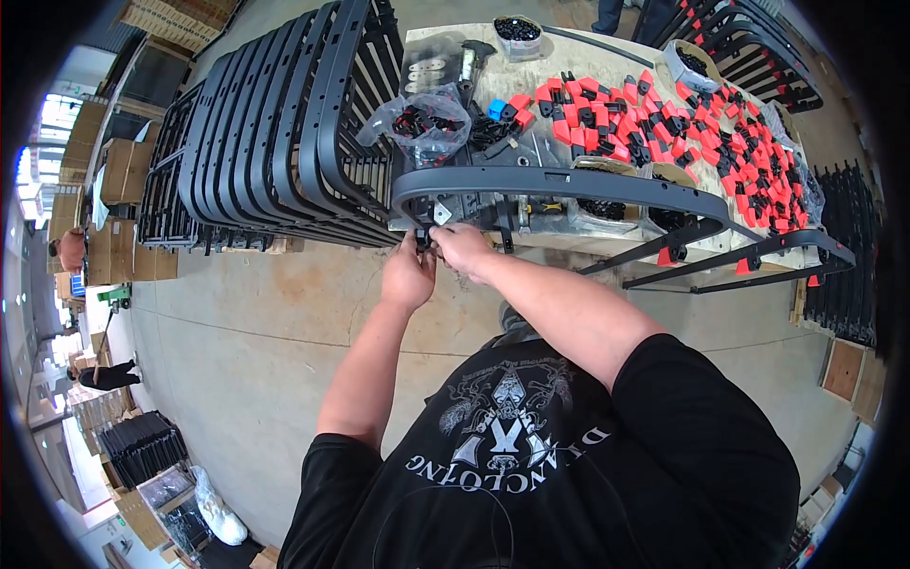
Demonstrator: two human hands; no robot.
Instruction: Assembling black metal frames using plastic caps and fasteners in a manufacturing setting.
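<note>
At the near left corner of the worktable [583, 52], just below the curved end of a black metal frame [607, 184], a small black piece [423, 239] sits between the person's two hands. The left hand [409, 277] comes up from below with thumb and fingers drawn narrow, pinching that piece; the right hand [460, 249] reaches in from the side, its fingers bent and close against the same spot, though whether it grips the piece too I cannot tell. The frame lies along the near edge of the table, its right part jutting out over the floor [275, 332]. Behind its left end is a clear plastic bag [445, 128] of dark and red parts, with a dark-headed tool [469, 64] beyond it and a small blue piece [497, 109] to the right. Under and beside the frame's long bar are a yellow-and-black tool [542, 207] and open boxes of small black parts [607, 209]. Farther right spreads a broad heap of red-and-black pieces [607, 119]; a tub of black bits [518, 33] stands at the far edge. Left of the table, more black frames [270, 133] stand in a close row, and well apart, near the left rim, is a person in dark clothes [109, 376].
</note>
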